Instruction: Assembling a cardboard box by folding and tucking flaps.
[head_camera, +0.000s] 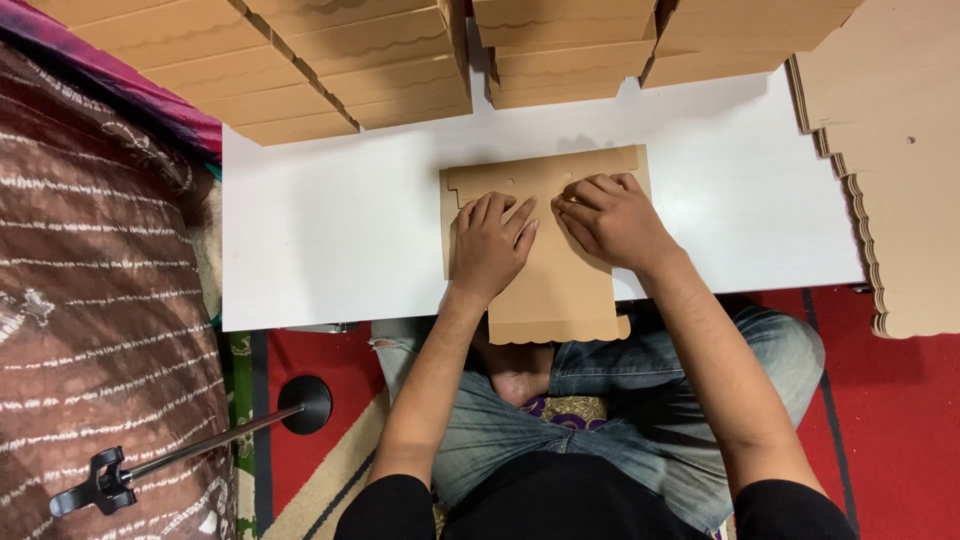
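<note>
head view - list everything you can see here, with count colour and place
flat cardboard blank: one, tan, on the table under both hands, scalloped end overhanging the near edge
table: one, white, centre
folded cardboard boxes: several stacks, tan, along the far edge
flat cardboard sheets: one stack, tan, right
patterned cloth: one, brown and white, left
black stand: one, lower left on the floor
carpet: red, floor
jeans: blue, crossed legs
left hand: pressing the blank
right hand: pressing the blank

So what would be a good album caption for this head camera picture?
Seated cross-legged, a person presses left hand and right hand on a flat cardboard blank at a white table.
</note>
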